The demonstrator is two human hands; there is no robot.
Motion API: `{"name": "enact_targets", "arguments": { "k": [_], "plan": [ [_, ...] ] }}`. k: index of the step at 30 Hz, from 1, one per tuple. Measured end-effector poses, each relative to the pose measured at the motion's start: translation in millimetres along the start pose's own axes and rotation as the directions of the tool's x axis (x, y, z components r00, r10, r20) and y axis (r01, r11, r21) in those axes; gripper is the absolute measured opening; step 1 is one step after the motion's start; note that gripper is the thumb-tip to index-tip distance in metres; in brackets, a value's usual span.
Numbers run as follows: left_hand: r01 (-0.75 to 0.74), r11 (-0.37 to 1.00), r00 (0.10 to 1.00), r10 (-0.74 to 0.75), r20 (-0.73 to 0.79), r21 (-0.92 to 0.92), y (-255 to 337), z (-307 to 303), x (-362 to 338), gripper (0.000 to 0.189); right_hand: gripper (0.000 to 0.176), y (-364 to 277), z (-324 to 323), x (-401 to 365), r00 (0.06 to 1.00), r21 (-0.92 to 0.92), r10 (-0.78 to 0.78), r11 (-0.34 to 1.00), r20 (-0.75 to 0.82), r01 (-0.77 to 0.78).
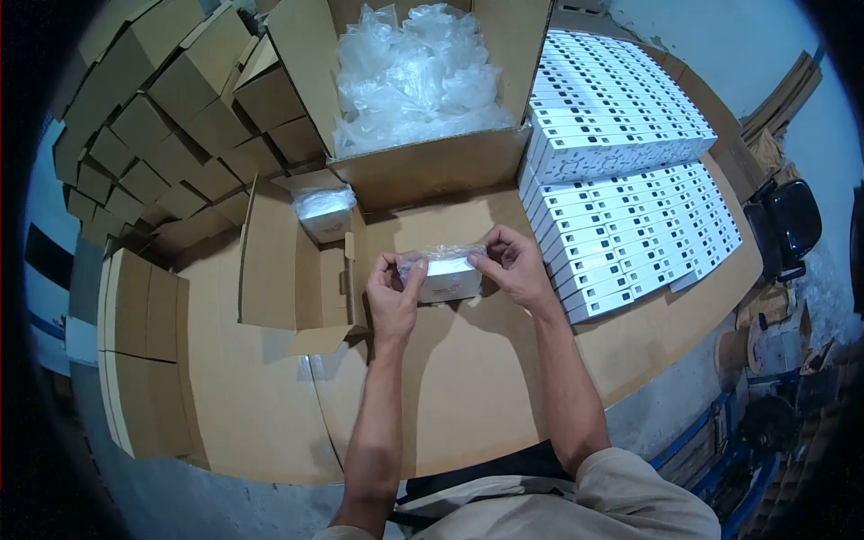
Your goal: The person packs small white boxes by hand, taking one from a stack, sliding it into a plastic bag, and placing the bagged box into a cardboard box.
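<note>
Right now you hold a small white box (450, 281) just above the cardboard-covered table (468, 387), with a clear plastic bag (441, 256) drawn over its top. Your left hand (393, 292) pinches the bag's left edge, thumb and fingers closed on the film. Your right hand (515, 267) grips the box's right end, fingers curled over it. Just left sits an open carton (270, 270) with another bagged box (324, 211) inside. A big carton (432, 166) of loose bags (418, 81) stands behind, and rows of white boxes (630, 189) lie to your right
</note>
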State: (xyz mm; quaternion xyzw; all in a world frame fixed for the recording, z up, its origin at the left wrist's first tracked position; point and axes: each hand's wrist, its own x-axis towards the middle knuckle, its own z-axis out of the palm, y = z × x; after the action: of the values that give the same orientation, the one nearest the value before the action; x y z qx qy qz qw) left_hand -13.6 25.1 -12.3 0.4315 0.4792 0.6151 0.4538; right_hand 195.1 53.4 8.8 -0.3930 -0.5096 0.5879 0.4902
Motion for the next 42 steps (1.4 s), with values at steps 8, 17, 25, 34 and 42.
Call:
{"name": "enact_targets", "arguments": {
  "k": [8, 17, 25, 34, 42],
  "plan": [
    [0.027, 1.000, 1.000, -0.027, -0.012, 0.010, -4.7, -2.1, 0.6, 0.024, 0.035, -10.8, -4.4, -8.8, 0.924, -0.299, -0.229, 0.898, 0.307, 0.322],
    [-0.012, 1.000, 1.000, 0.012, -0.010, 0.026, -1.6, 0.9, -0.3, 0.025, 0.032, -12.6, 1.7, -5.8, 0.968, -0.356, -0.091, 0.918, 0.234, 0.172],
    [-0.005, 1.000, 1.000, 0.005, 0.015, 0.023, -0.1, -0.7, -1.6, 0.025, 0.036, -19.5, 2.4, -7.8, 0.982, -0.392, 0.021, 0.918, 0.188, 0.055],
    [-0.336, 0.901, 0.915, 0.381, -0.132, 0.274, 5.4, 12.9, -9.0, 0.037, 0.031, -23.1, 4.3, -7.6, 0.986, -0.436, 0.036, 0.899, 0.160, 0.038],
    [-0.687, 0.273, 0.629, 0.688, 0.362, 0.673, 22.7, 20.4, -24.6, 0.028, 0.029, -11.4, 0.4, -6.0, 0.982, -0.387, -0.100, 0.909, 0.161, 0.156]
  ]
}}
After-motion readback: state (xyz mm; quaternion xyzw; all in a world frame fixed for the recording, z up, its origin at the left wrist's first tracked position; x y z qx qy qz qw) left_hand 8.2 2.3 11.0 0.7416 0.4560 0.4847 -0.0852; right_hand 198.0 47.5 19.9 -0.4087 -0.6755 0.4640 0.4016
